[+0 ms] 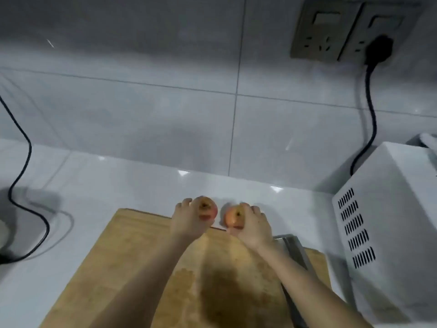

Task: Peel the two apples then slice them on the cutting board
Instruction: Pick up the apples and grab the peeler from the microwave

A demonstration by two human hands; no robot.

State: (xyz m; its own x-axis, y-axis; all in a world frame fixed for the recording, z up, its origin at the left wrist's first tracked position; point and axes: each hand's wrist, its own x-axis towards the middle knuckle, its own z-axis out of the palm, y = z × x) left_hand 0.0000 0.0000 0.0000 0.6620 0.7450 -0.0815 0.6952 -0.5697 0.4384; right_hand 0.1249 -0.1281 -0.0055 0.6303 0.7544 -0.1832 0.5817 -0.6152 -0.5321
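Observed: the person's left hand [186,224] has its fingers curled round the left apple [207,210]. The right hand [255,229] holds the right apple [233,217] in the same way. Both fruits sit at the far edge of the wooden cutting board [123,252], close together but apart, stem hollows facing up. Whether they rest on a surface or are held just above it cannot be told.

Condition: both apples carry full red-orange skin, so peeling appears not yet begun. The near part of the board shows a dark wet patch.

Tools: a metal blade [293,247], probably a knife, lies along the board's right edge, partly hidden under the right forearm. No peeler is visible.

Surroundings: white oven [387,233] to the right, white counter [71,181] to the left.

Recommendation: set one apple down where it will not roll, away from the wet patch. Keep the other firmly cupped and free one hand for the blade. Lift the blade by its handle only, since the forearm lies over it.
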